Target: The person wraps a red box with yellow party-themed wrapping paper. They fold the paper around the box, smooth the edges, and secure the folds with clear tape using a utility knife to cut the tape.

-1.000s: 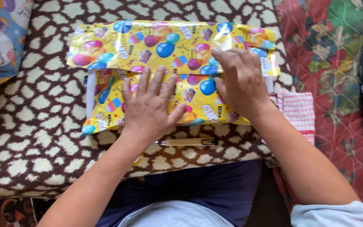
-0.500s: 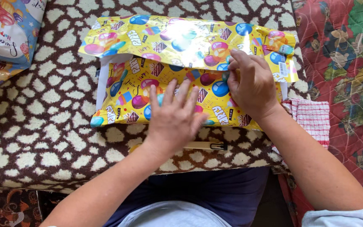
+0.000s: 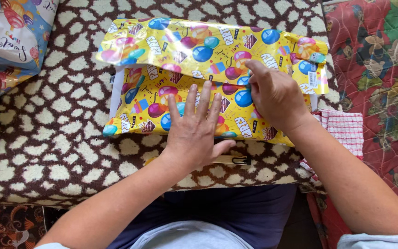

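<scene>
A flat package in shiny yellow wrapping paper point(image 3: 162, 69) printed with coloured balloons lies on a brown-and-cream spotted cushion point(image 3: 61, 138). My left hand point(image 3: 196, 131) presses flat on the near fold of the paper, fingers spread. My right hand point(image 3: 275, 94) rests on the overlapping seam where the far flap meets the near one, fingertips pinching or pressing the paper's edge. A white edge of the wrapped thing point(image 3: 114, 94) shows at the package's left end.
A pale wooden clip-like object point(image 3: 230, 160) lies on the cushion by my left thumb. A red-and-white checked cloth point(image 3: 344, 133) sits to the right, over a red patterned quilt point(image 3: 378, 60). Another balloon-print package point(image 3: 10, 32) lies at the upper left.
The view has shifted, so the package sits lower and further right in frame. My right hand slid along the seam; my left hand stayed flat on the near fold.
</scene>
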